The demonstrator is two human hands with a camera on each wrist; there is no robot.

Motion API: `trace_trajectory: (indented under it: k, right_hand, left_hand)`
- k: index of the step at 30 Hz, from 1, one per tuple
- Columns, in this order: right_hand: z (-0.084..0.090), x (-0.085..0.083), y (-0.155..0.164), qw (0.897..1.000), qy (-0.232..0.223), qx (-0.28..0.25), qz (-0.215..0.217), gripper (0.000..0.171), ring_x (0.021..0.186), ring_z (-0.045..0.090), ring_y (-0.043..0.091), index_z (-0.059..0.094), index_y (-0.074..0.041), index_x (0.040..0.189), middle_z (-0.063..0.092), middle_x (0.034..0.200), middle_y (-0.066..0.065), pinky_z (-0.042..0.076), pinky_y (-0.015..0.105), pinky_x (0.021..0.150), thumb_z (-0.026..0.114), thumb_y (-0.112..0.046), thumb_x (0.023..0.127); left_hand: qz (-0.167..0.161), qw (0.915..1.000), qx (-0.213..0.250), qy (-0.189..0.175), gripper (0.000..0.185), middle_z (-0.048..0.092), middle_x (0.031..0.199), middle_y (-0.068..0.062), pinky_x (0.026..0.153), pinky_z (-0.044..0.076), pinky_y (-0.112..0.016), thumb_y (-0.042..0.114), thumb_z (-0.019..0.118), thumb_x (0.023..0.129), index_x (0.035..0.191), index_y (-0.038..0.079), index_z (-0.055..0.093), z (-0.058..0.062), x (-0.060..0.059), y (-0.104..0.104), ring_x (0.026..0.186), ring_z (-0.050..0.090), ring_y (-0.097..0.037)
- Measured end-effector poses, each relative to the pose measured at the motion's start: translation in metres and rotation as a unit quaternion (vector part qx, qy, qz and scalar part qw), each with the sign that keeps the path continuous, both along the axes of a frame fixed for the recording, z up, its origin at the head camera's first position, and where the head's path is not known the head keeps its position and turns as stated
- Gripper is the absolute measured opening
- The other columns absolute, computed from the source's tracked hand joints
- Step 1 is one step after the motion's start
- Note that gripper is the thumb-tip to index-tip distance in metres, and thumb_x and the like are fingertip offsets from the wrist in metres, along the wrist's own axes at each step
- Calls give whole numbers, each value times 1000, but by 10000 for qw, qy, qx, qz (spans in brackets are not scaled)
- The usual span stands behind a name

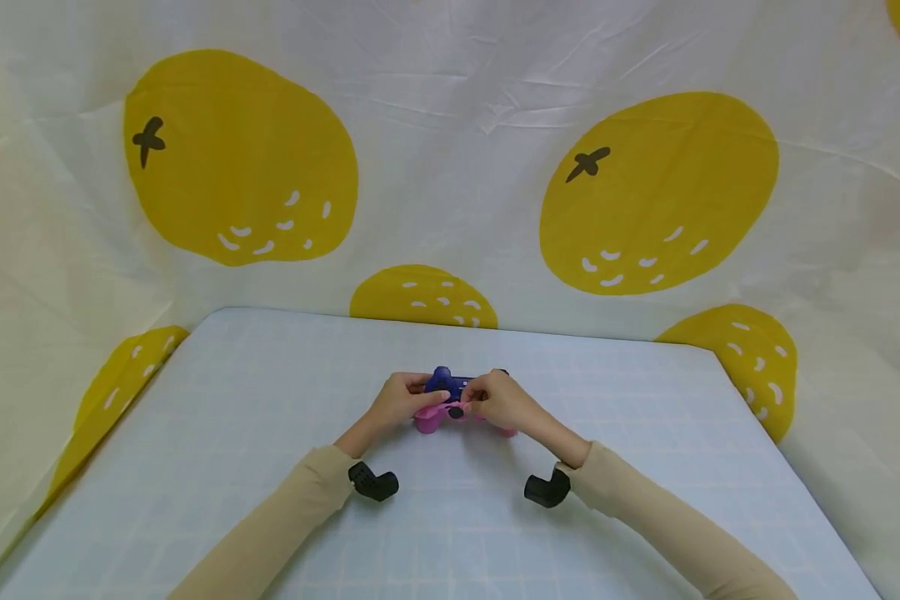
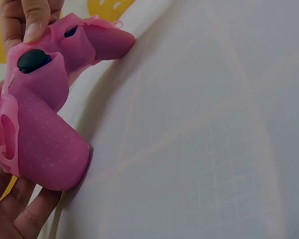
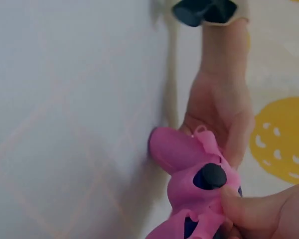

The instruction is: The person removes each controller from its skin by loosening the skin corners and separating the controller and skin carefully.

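A dark blue game controller [image 1: 438, 381] stands partly inside a pink silicone cover [image 1: 427, 420] near the middle of the table. My left hand [image 1: 400, 400] holds the controller and cover at their left end, thumb over the front. With thumb and fingers, my right hand [image 1: 501, 402] pinches the cover's edge close to the middle. In the left wrist view, a black thumbstick [image 2: 32, 60] pokes through a hole in the cover, whose dotted grip [image 2: 50, 139] touches the table. The right wrist view shows a thumbstick [image 3: 214, 176] beside the right thumb. The hands hide part of the controller.
A light blue table with a pale grid [image 1: 450, 533] lies under both hands. Behind and beside it hangs a white cloth with big yellow fruit prints [image 1: 240, 158]. Black wrist cameras [image 1: 373, 482] are worn at both cuffs.
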State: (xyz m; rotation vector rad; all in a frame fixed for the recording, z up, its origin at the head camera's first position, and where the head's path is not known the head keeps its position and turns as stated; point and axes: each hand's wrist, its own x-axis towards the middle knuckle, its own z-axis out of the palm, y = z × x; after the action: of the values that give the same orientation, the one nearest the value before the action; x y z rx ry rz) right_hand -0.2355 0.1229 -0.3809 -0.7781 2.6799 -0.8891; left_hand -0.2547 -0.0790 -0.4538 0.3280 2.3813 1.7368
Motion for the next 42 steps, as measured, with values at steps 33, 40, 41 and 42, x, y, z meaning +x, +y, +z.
trace_trajectory:
  k: [33,40,41,42]
  right_hand:
    - [-26,34,-6,9266,3443,1501,193,7,75,55,16,79,-20,75,73,72,-5,47,30,68,79,-14,76]
    - [-9,28,9,9861,1617,371,-54,5,76,65,12,77,-12,86,75,84,1,56,28,72,73,-15,84]
    - [-7,26,14,9911,1311,85,-194,7,76,65,11,77,-11,88,74,85,1,55,25,70,72,-15,86]
    - [-5,23,20,9938,1042,-194,-338,8,76,66,11,76,-10,90,75,88,3,55,24,69,70,-15,87]
  left_hand:
    - [164,9996,-216,31,48,70,114,-13,88,54,-33,32,73,86,122,2,64,-1,3,2,97,66,-19]
    - [-107,9996,-256,36,51,69,114,-13,89,54,-33,33,71,87,126,1,62,-1,5,-4,94,63,-16]
    - [-167,9995,-284,38,52,69,115,-12,89,54,-33,34,71,87,127,2,61,-1,5,-4,94,62,-16]
    - [-233,9992,-325,60,53,69,116,-12,89,53,-33,34,70,87,128,2,60,0,6,-4,95,62,-17]
